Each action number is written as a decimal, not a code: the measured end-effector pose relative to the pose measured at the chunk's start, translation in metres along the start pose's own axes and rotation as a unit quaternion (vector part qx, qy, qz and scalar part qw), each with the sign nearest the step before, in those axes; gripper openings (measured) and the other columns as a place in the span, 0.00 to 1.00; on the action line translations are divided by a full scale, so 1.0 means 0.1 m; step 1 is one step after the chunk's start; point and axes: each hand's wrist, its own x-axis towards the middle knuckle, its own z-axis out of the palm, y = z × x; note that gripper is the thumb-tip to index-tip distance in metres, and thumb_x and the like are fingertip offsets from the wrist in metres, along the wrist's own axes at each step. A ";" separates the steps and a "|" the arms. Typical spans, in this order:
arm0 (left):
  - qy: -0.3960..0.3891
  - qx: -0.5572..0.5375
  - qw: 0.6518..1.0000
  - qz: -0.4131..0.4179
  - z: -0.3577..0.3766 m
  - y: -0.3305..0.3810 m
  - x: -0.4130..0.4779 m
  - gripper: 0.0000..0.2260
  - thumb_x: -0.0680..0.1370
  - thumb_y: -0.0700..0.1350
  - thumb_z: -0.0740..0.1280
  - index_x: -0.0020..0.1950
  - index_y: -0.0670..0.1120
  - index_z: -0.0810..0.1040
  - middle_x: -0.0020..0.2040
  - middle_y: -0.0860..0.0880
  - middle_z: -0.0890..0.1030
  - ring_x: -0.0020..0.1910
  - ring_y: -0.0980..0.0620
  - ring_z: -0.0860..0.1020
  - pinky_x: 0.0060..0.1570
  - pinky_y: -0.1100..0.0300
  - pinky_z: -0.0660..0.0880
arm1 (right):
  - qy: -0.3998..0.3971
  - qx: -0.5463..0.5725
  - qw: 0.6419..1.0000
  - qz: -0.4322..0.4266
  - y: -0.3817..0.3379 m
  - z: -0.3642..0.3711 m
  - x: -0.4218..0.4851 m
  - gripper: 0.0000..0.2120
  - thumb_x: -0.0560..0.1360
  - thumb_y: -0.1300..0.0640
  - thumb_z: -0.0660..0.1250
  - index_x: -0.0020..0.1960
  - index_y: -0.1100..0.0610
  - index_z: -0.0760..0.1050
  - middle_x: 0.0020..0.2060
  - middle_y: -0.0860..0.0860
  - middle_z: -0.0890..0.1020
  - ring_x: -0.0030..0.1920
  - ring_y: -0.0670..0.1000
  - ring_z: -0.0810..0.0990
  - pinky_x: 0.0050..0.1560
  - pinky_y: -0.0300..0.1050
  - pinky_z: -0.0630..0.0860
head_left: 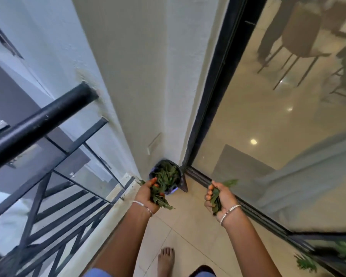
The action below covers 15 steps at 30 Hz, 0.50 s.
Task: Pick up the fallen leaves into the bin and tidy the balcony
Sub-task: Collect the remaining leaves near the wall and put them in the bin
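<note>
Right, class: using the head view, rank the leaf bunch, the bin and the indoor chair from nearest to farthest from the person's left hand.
1. The leaf bunch: held in the left hand, in its grip.
2. The bin: just beyond that hand, in the wall corner.
3. The chair: far upper right, indoors behind the glass.
</note>
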 end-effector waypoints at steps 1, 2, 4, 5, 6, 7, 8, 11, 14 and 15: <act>0.010 0.010 1.000 -0.004 0.02 0.05 0.13 0.10 0.81 0.42 0.61 0.39 0.46 0.71 0.21 0.49 0.73 0.16 0.53 0.68 0.19 0.68 0.66 | 0.008 -0.008 1.000 0.005 0.00 0.06 0.12 0.17 0.81 0.54 0.58 0.34 0.56 0.66 0.20 0.50 0.68 0.17 0.47 0.67 0.17 0.31 0.58; 0.024 0.022 0.999 -0.006 0.03 0.09 0.24 0.10 0.81 0.42 0.61 0.40 0.45 0.72 0.22 0.49 0.74 0.16 0.53 0.68 0.19 0.68 0.66 | 0.019 -0.017 1.000 0.009 0.00 0.10 0.22 0.17 0.81 0.55 0.59 0.34 0.56 0.67 0.21 0.50 0.69 0.18 0.47 0.67 0.17 0.31 0.58; 0.052 0.048 0.997 -0.009 0.07 0.17 0.53 0.08 0.81 0.43 0.62 0.41 0.45 0.74 0.22 0.48 0.75 0.16 0.53 0.68 0.19 0.68 0.67 | 0.038 -0.039 0.998 0.019 0.02 0.17 0.50 0.16 0.80 0.55 0.60 0.34 0.56 0.68 0.23 0.50 0.69 0.19 0.47 0.67 0.17 0.32 0.58; 0.061 0.057 0.996 -0.014 0.09 0.20 0.70 0.08 0.80 0.43 0.63 0.41 0.45 0.74 0.21 0.48 0.74 0.16 0.53 0.67 0.19 0.68 0.67 | 0.044 -0.049 0.997 0.027 0.04 0.20 0.67 0.16 0.80 0.55 0.61 0.34 0.56 0.68 0.23 0.50 0.69 0.20 0.47 0.67 0.17 0.33 0.58; 0.068 0.064 0.995 -0.020 0.09 0.23 0.88 0.09 0.80 0.43 0.63 0.41 0.45 0.74 0.21 0.48 0.73 0.16 0.53 0.67 0.20 0.67 0.66 | 0.051 -0.058 0.996 0.036 0.07 0.22 0.82 0.16 0.80 0.55 0.61 0.33 0.56 0.68 0.24 0.50 0.69 0.20 0.47 0.67 0.17 0.33 0.58; 0.074 0.069 0.995 -0.024 0.09 0.26 1.03 0.10 0.80 0.44 0.63 0.40 0.44 0.73 0.21 0.48 0.72 0.16 0.53 0.66 0.20 0.67 0.66 | 0.059 -0.067 0.995 0.048 0.09 0.23 0.95 0.17 0.80 0.55 0.61 0.33 0.55 0.68 0.24 0.50 0.69 0.21 0.47 0.67 0.17 0.34 0.58; 0.083 0.073 0.993 -0.028 0.08 0.28 1.24 0.10 0.80 0.44 0.63 0.39 0.44 0.73 0.21 0.47 0.71 0.17 0.53 0.66 0.21 0.67 0.66 | 0.066 -0.076 0.993 0.059 0.14 0.24 1.15 0.17 0.80 0.54 0.61 0.33 0.55 0.68 0.24 0.50 0.69 0.21 0.47 0.67 0.18 0.34 0.58; 0.112 0.078 0.990 -0.032 0.02 0.31 1.85 0.11 0.81 0.44 0.63 0.39 0.44 0.71 0.24 0.46 0.70 0.18 0.51 0.66 0.22 0.65 0.66 | 0.088 -0.105 0.987 0.087 0.28 0.20 1.69 0.17 0.80 0.54 0.62 0.33 0.55 0.68 0.24 0.50 0.69 0.21 0.47 0.67 0.18 0.35 0.58; 0.115 0.068 0.990 -0.038 0.05 0.33 2.37 0.10 0.82 0.45 0.60 0.42 0.44 0.73 0.26 0.44 0.77 0.20 0.49 0.70 0.26 0.63 0.68 | 0.117 -0.134 0.979 0.095 0.38 0.16 2.23 0.17 0.80 0.55 0.62 0.33 0.56 0.68 0.25 0.50 0.69 0.22 0.48 0.67 0.18 0.35 0.60; 0.111 0.058 0.991 -0.041 0.08 0.33 2.57 0.09 0.82 0.45 0.59 0.47 0.43 0.76 0.31 0.42 0.81 0.25 0.47 0.77 0.28 0.61 0.74 | 0.124 -0.146 0.977 0.096 0.42 0.14 2.44 0.17 0.80 0.55 0.62 0.33 0.56 0.68 0.25 0.51 0.69 0.22 0.48 0.67 0.18 0.36 0.60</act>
